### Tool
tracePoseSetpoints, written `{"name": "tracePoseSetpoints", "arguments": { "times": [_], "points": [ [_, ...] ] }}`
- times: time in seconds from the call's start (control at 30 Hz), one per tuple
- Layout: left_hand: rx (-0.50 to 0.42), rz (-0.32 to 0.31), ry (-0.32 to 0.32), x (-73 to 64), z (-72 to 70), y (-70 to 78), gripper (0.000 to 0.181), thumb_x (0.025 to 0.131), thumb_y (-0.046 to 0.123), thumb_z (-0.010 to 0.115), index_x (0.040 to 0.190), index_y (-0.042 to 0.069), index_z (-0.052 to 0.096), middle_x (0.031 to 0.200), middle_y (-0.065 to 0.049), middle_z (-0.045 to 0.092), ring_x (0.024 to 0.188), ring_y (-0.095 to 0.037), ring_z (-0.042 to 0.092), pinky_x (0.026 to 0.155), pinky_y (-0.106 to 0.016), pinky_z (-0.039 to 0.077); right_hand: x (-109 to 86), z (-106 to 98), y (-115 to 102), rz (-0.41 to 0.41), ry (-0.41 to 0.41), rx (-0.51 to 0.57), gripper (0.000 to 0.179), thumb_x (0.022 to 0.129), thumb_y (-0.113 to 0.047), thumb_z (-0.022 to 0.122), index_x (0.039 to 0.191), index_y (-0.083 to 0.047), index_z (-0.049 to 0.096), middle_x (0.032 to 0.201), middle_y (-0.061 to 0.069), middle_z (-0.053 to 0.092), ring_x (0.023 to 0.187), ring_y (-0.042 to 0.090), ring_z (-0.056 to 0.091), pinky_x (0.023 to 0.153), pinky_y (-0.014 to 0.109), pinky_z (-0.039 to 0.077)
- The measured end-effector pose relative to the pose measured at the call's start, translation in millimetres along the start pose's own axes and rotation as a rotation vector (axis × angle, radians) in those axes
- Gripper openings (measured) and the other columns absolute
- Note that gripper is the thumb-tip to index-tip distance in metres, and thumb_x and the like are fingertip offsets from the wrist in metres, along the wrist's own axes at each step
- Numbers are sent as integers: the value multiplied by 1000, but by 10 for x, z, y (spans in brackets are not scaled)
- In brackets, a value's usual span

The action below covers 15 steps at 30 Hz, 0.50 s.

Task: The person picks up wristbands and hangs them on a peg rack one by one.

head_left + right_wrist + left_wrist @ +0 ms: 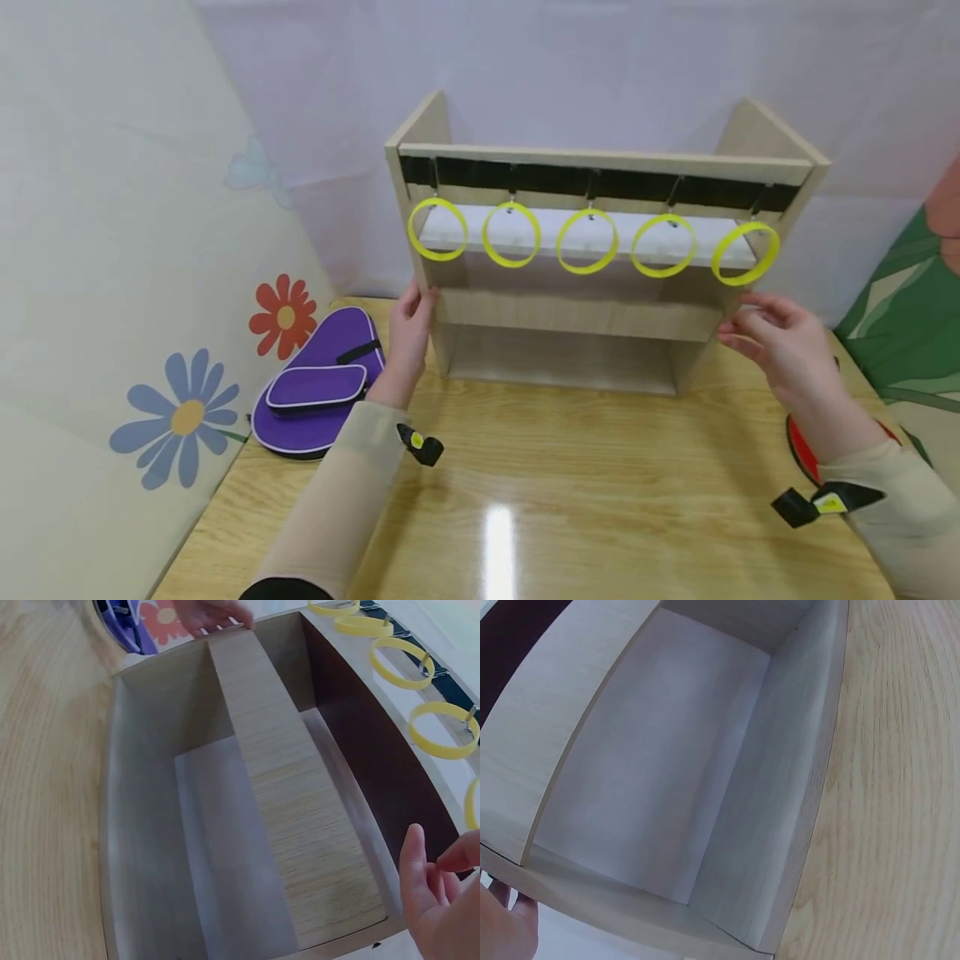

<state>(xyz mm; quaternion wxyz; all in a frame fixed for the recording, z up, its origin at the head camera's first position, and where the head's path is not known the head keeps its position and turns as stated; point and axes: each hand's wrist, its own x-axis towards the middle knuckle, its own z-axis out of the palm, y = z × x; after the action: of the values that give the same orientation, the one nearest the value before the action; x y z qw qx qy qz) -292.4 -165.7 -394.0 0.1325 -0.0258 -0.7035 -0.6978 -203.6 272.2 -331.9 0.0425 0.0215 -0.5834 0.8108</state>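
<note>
A pale wooden shelf unit (573, 315) stands on the table, with a black strip (555, 178) along its upper front board. Several yellow rings (588, 271) hang in a row from metal hooks on that strip. My left hand (408, 343) holds the front edge of the left side panel; in the left wrist view its fingers (526, 911) touch the panel's outer face. My right hand (795, 350) is beside the right side panel, fingers loosely bent. In the right wrist view, that hand (442, 900) has nothing in its fingers.
A purple paddle-shaped case (318, 387) lies left of the shelf against the wall. A red object with a dark rim (804, 450) is partly hidden behind my right forearm. The wooden table (585, 475) extends in front of the shelf.
</note>
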Motion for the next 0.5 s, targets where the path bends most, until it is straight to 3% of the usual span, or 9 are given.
{"name": "tracePoseSetpoints", "arguments": {
  "times": [0.17, 0.3, 0.4, 0.5],
  "points": [
    [7, 13, -54, 20, -54, 0, 47, 104, 23, 48, 150, 13, 44, 147, -15, 50, 122, -18, 52, 108, -37, 39, 0, 37, 88, 12, -33, -120, 14, 97, -2, 56, 111, -5, 56, 83, 1, 67, 76, 11, 69, 70, 23, 59],
    [13, 28, -126, 37, -138, -13, 51, 104, 22, 50, 153, 14, 39, 151, -14, 46, 130, -18, 49, 112, -34, 36, -10, 62, 193, 8, -81, -225, 15, 98, -4, 56, 113, -6, 55, 86, -2, 66, 79, 9, 68, 71, 22, 58],
    [47, 31, -170, 23, -205, -20, 55, 104, 21, 50, 156, 19, 32, 156, -10, 41, 141, -23, 40, 118, -39, 30, -14, 86, 265, -12, -108, -340, 17, 98, -4, 56, 114, -5, 56, 90, -5, 65, 81, 6, 68, 70, 22, 58],
    [122, 14, -179, -36, -248, -27, 55, 104, 19, 50, 156, 17, 31, 157, -10, 39, 144, -24, 37, 119, -40, 29, -22, 118, 310, -45, -131, -507, 26, 99, -7, 55, 122, 4, 53, 93, -13, 63, 84, 2, 66, 71, 22, 58]
  ]
}}
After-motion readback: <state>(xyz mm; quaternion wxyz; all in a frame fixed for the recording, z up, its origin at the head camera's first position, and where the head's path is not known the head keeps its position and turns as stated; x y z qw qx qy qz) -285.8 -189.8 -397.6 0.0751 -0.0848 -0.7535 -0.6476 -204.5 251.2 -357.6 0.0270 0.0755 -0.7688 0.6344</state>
